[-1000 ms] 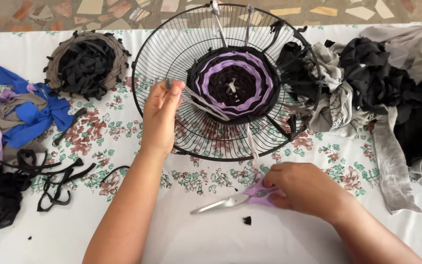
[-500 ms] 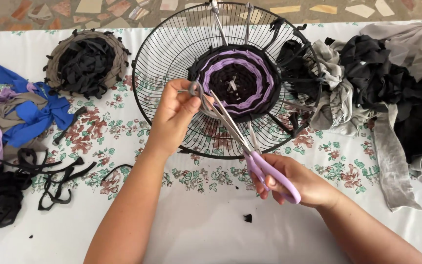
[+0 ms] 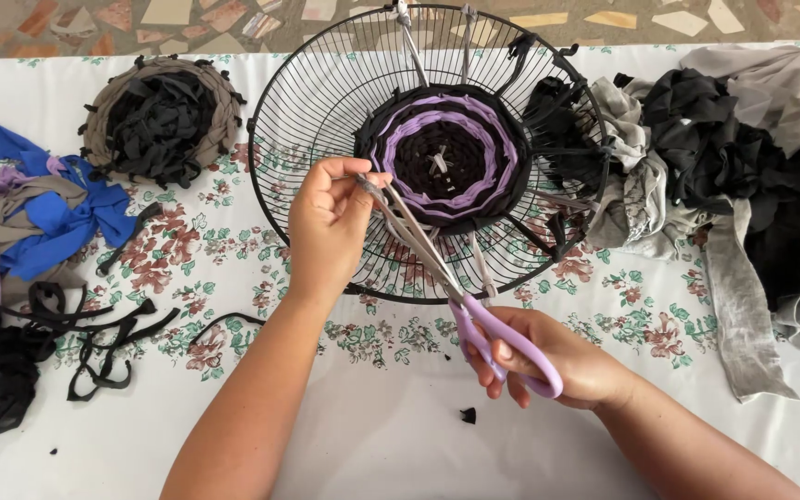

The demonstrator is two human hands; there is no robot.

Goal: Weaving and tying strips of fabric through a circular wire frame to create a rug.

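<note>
Head view: left hand pinching grey strip over wire fan guard; right hand gripping lilac scissors, blades parted around strip beside left fingertips.

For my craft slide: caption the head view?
Right hand works purple-handled scissors at a strip pinched by left hand over black wire fan guard.

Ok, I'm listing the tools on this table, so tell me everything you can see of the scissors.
The scissors have long, slim, metal-looking blades and lilac handle loops that look plastic. The right hand grips them, fingers through the loops. They lie slanted, tips pointing up and left over the black wire fan guard. The blades are slightly parted at a thin grey fabric strip that the left hand pinches by the tips.
</note>
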